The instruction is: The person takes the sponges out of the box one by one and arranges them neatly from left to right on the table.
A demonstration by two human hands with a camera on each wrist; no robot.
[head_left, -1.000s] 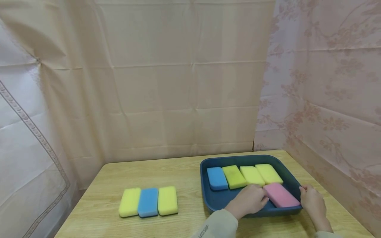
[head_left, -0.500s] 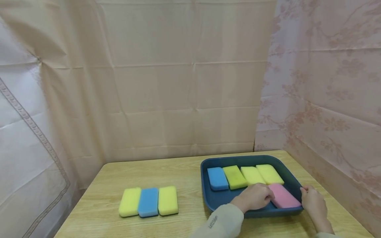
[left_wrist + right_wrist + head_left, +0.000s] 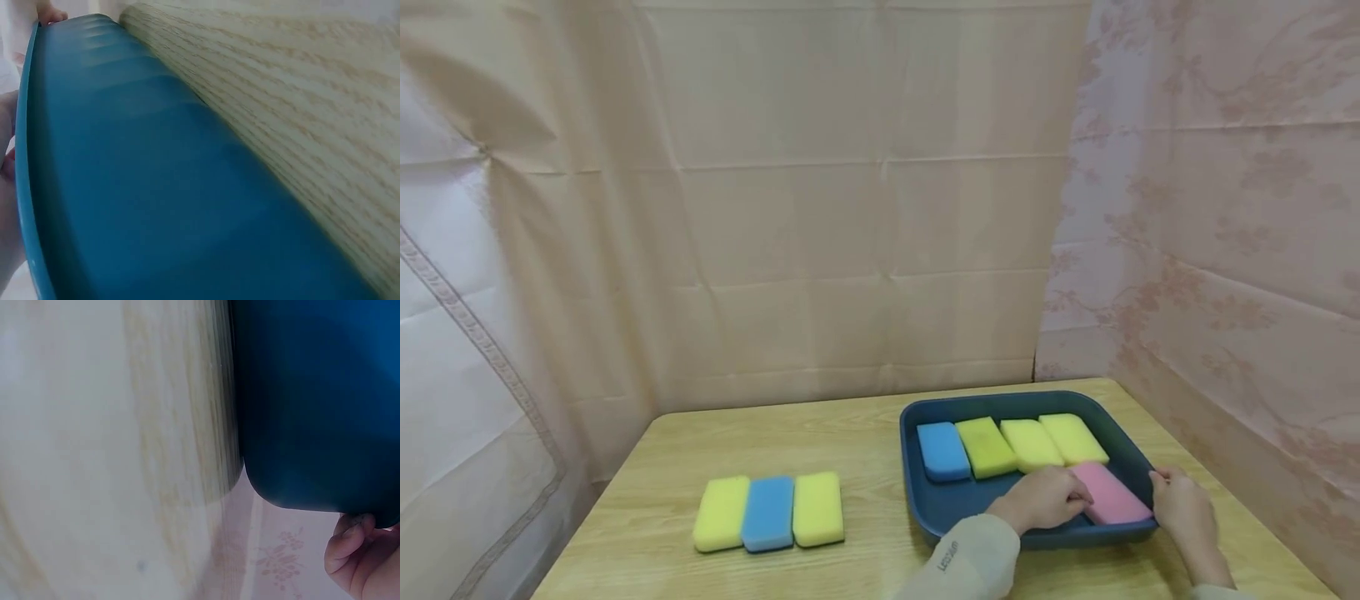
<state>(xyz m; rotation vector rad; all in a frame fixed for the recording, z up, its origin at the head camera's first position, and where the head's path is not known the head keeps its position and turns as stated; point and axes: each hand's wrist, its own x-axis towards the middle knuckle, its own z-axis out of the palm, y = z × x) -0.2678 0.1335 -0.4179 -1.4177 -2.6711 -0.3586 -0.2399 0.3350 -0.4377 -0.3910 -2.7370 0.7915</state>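
Observation:
A dark blue tray [image 3: 955,498] stands on the right of the table. Inside, at its near right, lies a pink sponge [image 3: 1112,498]. My left hand [image 3: 1047,498] reaches over the tray's near rim, fingers curled, holding the pink sponge's left edge. At the near right corner, my right hand [image 3: 1183,508] pinches the tray rim; its fingers [image 3: 347,540] also show against the tray in the right wrist view. Along the tray's far side lie a blue sponge [image 3: 943,452], an olive-yellow sponge [image 3: 986,447] and two pale yellow sponges [image 3: 1030,444].
Left on the wooden table [image 3: 647,517], a blue sponge [image 3: 767,512] lies between two yellow sponges, one at left [image 3: 722,514] and one at right [image 3: 817,509]. A beige curtain [image 3: 850,250] hangs behind the table, a floral cloth [image 3: 1225,250] along its right side.
My left hand has shifted slightly right, and the pink sponge's left edge has moved right toward the tray's right wall. My right hand stays at the tray's corner.

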